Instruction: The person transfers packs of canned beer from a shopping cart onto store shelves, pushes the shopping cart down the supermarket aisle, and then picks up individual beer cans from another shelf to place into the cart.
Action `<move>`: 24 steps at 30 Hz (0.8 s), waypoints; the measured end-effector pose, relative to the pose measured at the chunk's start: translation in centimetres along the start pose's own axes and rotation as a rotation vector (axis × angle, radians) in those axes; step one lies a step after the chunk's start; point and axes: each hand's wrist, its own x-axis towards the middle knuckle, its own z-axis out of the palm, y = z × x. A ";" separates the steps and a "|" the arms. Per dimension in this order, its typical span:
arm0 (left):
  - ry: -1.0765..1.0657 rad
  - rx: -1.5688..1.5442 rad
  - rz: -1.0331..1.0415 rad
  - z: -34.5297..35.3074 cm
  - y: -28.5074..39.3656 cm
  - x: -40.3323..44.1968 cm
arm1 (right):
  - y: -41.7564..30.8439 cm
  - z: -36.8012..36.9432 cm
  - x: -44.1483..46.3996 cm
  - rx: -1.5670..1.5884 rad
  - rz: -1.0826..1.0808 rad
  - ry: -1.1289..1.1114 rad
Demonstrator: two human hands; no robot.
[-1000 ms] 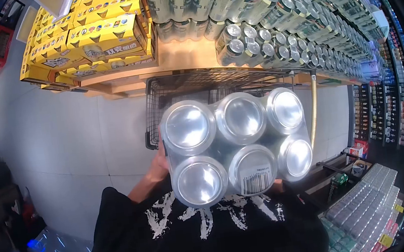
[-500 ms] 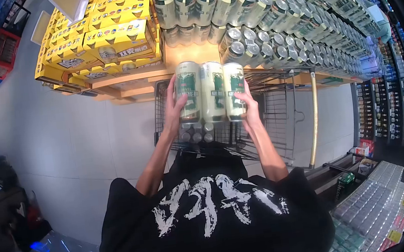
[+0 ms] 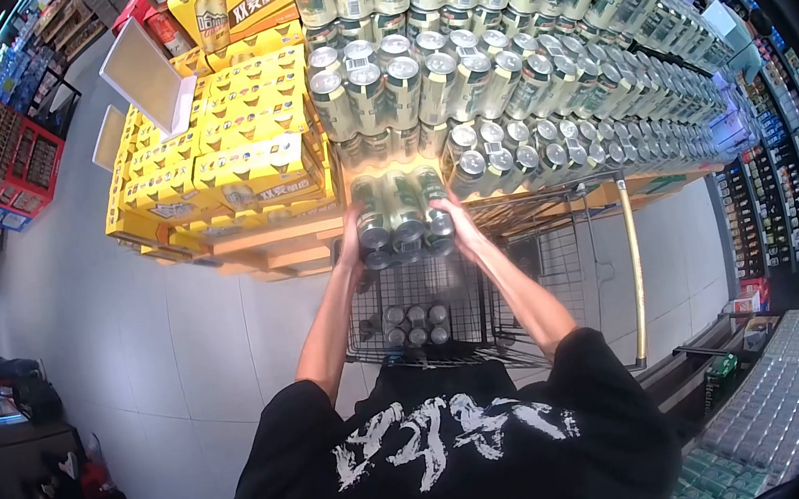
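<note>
A shopper in a black T-shirt (image 3: 443, 439) holds a six-can pack (image 3: 403, 209) out at arm's length, between a shelf (image 3: 396, 164) of beer and a wire cart (image 3: 444, 289). The left hand (image 3: 349, 239) is pressed along one side of the pack, its fingers partly hidden, while the right hand (image 3: 462, 227) clasps the opposite side with its fingers curled over the end cans. The pack lies squarely between the two palms, so neither hand is clearly the nearer. The cans' long axis runs away from the chest toward the shelf, with one set of round ends turned back to the wearer; whether those are tops or bottoms is too dark to tell. Beyond the pack, directly in line with it, a strip of bare wood shows between yellow cartons (image 3: 251, 173) on the left and rows of stacked cans (image 3: 566, 144) on the right. Whether the pack touches the shelf edge cannot be made out. Below the hands, on the wearer's side, a second pack (image 3: 416, 325) sits in the cart, well apart from the one in the grip. The cart's gold-coloured handle (image 3: 634, 271) stands off to the right.
</note>
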 end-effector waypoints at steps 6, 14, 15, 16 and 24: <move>-0.079 -0.017 -0.130 4.2 4.7 -2.5 | -1.3 0.4 2.6 -0.114 -0.015 -0.003; -0.125 -0.091 -0.064 3.9 5.2 -1.2 | -4.7 1.6 5.8 -0.036 0.160 -0.023; -0.123 -0.096 -0.055 4.4 5.4 -1.4 | -5.2 1.7 5.8 -0.038 0.159 -0.008; -0.121 -0.103 -0.046 4.7 5.5 -1.6 | -5.5 1.9 5.9 -0.042 0.158 0.006; 0.213 0.202 0.107 3.8 2.3 0.5 | -5.0 2.7 4.3 -0.252 0.208 0.182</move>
